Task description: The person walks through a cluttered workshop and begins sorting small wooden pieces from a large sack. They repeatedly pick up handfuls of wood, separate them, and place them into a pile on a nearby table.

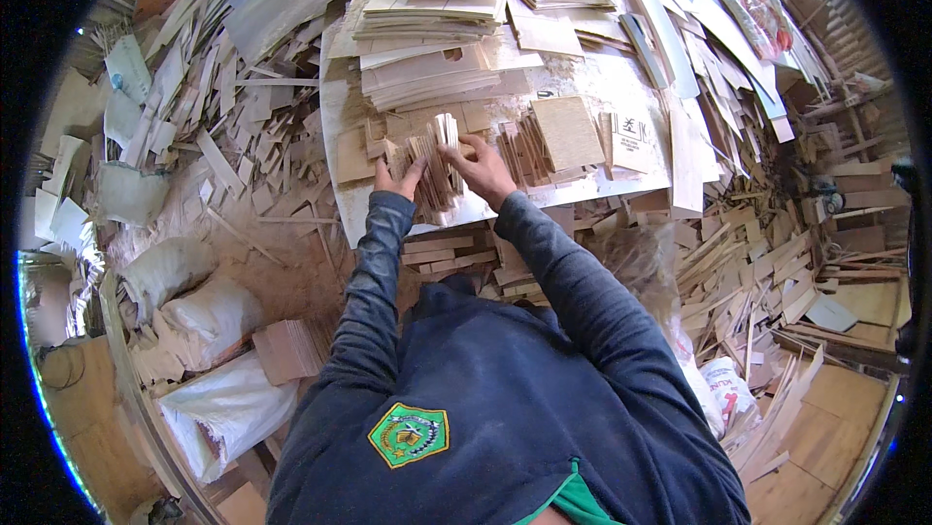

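Between my two hands a row of thin plywood pieces [434,168] stands on edge at the near side of the white-topped table [631,168]. My left hand [398,180] closes on the row's left end, thumb toward the middle. From the right, my right hand [482,171] grips the other end, its fingers bent over the upper edges. Just right of it, a second row of upright thin pieces [522,151] leans beside a larger square plywood piece [569,134]. Flat plywood pieces [356,158] lie left of the held row.
Beyond my hands rise stacks of plywood sheets [427,73]. Scrap wood [277,127] heaps up left of the table, and more offcuts [748,277] pile at the right. White sacks [228,408] sit at the lower left. Long boards [655,5] lie along the table's far right.
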Motion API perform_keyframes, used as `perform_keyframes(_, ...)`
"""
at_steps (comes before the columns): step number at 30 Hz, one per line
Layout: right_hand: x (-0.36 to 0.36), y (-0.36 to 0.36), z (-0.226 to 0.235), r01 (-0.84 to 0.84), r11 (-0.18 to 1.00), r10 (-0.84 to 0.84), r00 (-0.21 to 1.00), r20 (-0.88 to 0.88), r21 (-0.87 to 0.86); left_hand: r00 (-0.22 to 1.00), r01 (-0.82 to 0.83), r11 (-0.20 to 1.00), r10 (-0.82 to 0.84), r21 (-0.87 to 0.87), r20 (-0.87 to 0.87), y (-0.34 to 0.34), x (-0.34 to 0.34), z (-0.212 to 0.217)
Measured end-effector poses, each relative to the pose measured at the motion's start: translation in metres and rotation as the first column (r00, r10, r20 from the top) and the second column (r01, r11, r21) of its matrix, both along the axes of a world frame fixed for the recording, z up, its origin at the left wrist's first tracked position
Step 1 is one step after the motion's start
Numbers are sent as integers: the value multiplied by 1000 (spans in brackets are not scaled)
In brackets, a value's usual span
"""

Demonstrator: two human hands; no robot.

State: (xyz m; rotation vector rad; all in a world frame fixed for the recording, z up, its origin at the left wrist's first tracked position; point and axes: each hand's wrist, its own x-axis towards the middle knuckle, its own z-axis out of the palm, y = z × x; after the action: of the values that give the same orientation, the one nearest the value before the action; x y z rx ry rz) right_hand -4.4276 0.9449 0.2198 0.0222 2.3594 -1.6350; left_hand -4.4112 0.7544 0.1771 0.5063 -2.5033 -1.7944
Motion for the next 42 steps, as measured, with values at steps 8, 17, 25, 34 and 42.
perform_keyframes(8,29,6,27,-92,959,180,928,-327,266,976,-86,993,66,-86,-207,10,-5,-2)
perform_keyframes(17,64,7,14,-104,943,261,820,-509,315,905,62,937,-198,-344,-377,13,-6,-5)
perform_keyframes(25,47,14,-9,-6,951,-23,995,-92,-309,943,70,956,-157,-285,-295,26,-4,4)
perform_keyframes(34,7,11,-18,218,967,-214,976,44,-132,945,80,964,-154,-254,-288,28,-5,5)
perform_keyframes(42,4,5,-2,224,975,-221,955,-197,-12,955,66,956,-144,-286,-261,30,0,17)
